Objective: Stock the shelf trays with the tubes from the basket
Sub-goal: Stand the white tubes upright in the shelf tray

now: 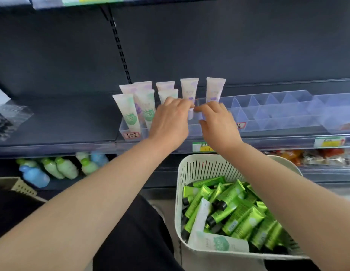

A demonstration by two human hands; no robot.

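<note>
Several pale tubes stand cap-down in the clear divided shelf tray (268,106); one white tube with a purple mark (189,89) stands between my hands. My left hand (170,118) has its fingers curled at this tube's lower end, around its white cap. My right hand (217,122) reaches in from the right, fingers curled, its fingertips touching near the same cap and the tray divider. The white slotted basket (191,169) at lower right holds several green tubes (234,210) and two white tubes (217,243).
The tray's compartments to the right of my hands hold nothing. A lower shelf carries green and blue bottles (52,169) at left and packaged goods (317,155) at right. Yellow price labels (201,146) line the shelf edge. Clear bags (7,118) lie at far left.
</note>
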